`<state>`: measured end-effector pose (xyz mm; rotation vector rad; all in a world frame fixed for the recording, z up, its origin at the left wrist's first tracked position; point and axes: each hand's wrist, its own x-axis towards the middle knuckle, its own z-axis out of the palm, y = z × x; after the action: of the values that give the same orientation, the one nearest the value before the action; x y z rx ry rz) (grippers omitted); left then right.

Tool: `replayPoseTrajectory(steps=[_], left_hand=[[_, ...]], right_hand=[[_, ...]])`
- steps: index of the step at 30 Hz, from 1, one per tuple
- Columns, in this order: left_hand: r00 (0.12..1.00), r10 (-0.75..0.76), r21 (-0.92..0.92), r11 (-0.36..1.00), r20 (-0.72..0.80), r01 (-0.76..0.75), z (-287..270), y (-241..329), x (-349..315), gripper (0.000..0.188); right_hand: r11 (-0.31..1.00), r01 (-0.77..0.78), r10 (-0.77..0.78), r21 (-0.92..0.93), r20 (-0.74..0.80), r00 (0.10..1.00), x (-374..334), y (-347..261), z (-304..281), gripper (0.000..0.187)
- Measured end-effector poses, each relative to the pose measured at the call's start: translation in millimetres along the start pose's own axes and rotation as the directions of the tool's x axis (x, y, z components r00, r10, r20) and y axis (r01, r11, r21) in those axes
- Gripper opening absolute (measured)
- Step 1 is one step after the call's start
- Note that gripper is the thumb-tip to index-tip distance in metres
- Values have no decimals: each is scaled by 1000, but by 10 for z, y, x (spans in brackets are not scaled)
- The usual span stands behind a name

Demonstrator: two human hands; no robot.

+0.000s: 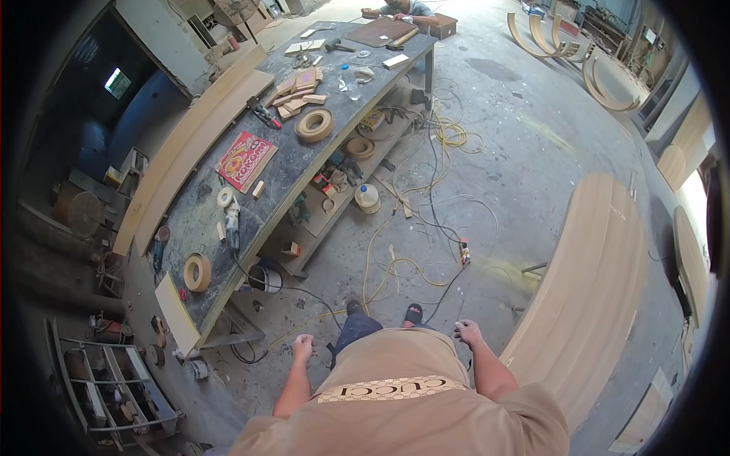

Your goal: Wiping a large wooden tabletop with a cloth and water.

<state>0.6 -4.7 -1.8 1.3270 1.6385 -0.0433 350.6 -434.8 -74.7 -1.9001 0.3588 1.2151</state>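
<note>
My left hand (303, 349) hangs beside my left hip, near the workbench's close end, its fingers curled in and nothing seen in them. On the other side, my right hand (468, 333) hangs in the air with its fingers loosely bent and a little apart, holding nothing visible. It is nearest to a large curved wooden panel (589, 281) at the right, without touching it. The long dark workbench (262, 194) stretches away to the left. On it lie masking tape rolls, such as a wide brown roll (197, 272), and a grinder-like power tool (232, 226).
A red printed carton sheet (245, 161) and stacked wood offcuts (298, 93) lie on the bench. Yellow and black cables (433, 197) trail over the floor. A white jug (367, 198) stands by the lower shelf. A co-worker (411, 11) is at the far end. A metal rack (114, 387) sits lower left.
</note>
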Motion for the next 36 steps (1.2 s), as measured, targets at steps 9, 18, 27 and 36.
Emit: replayPoseTrajectory(steps=[9,18,27,36], left_hand=[[1000,15,-33,999,-9,-15,-10,29,20,18],[1000,24,-51,998,-18,-25,4,106,80,18],[999,26,-30,999,-25,-27,74,266,95,18],[982,189,-112,976,5,-187,331,1165,679,19]], right_hand=[[1000,-10,10,23,-5,1000,17,0,17,35],[1000,13,-13,25,-4,1000,91,25,-3,35],[999,15,-15,-33,0,1000,239,-183,-97,36],[1000,-11,10,-4,-39,999,522,-763,-11,35]])
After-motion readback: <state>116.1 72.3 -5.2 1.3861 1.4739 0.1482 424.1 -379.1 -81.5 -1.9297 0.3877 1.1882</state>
